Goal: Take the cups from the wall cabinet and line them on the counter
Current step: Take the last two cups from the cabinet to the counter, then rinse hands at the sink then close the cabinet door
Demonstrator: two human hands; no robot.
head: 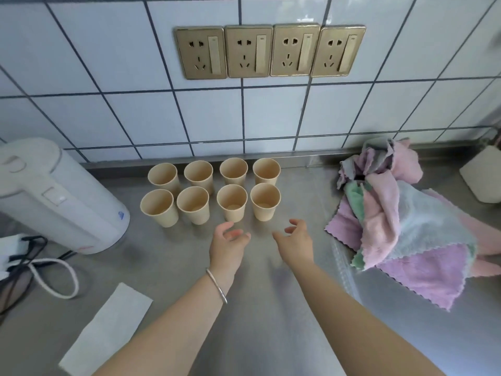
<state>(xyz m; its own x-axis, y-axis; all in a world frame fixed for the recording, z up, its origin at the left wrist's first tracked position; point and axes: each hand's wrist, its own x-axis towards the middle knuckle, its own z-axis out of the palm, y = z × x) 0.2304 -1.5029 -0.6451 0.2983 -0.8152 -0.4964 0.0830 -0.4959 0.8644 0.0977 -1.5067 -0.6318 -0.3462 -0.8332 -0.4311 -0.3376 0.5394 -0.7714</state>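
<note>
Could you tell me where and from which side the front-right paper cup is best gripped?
Grip the front-right cup around its side wall below the rim, coming from its near right side: it stands upright, neighbours crowd its left and back, and the right hand is nearest.

White object [485, 175] and dark cord tangle [16, 272] — both cut off by frame edges.

Before me, a grey steel counter [271, 308] meets a wall of pale tiles [108, 50] with dark grout. Four brass-coloured sockets [269, 51] sit side by side on that wall, evenly lit.
</note>
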